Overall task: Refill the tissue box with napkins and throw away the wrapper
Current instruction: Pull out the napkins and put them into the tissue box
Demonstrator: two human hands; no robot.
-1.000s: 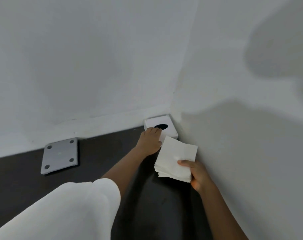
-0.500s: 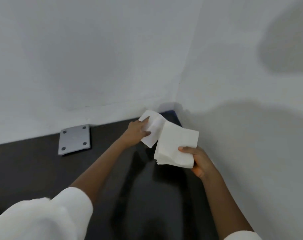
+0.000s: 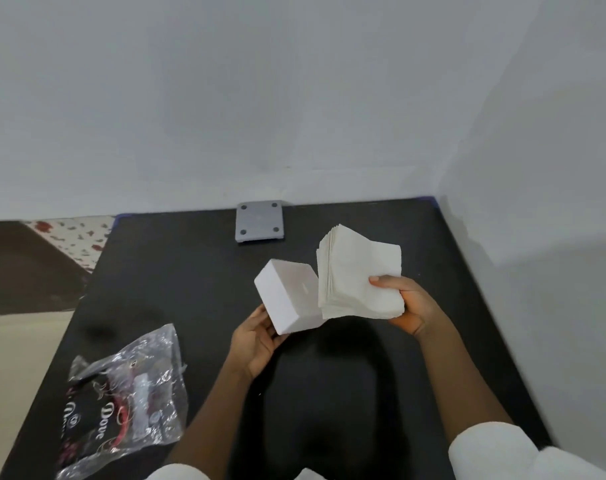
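Note:
My left hand (image 3: 256,339) holds the white cube tissue box (image 3: 287,296) from below, tilted above the black table. Its underside faces me and the round opening is out of sight. My right hand (image 3: 407,303) grips a thick stack of white napkins (image 3: 358,273) by its lower right corner, thumb on top. The stack stands just right of the box, touching or nearly touching it. An empty clear plastic wrapper (image 3: 128,401) with black and red print lies crumpled on the table at the front left.
A grey square metal plate (image 3: 259,221) with four screws lies at the back of the black table (image 3: 190,271). White walls close the back and right sides. Left of the table are a beige floor and a floral cloth (image 3: 74,237).
My left hand took the tissue box from the back corner, lifted it and turned it over toward me. The napkin stack came along beside it. The view pulled back, showing the wrapper.

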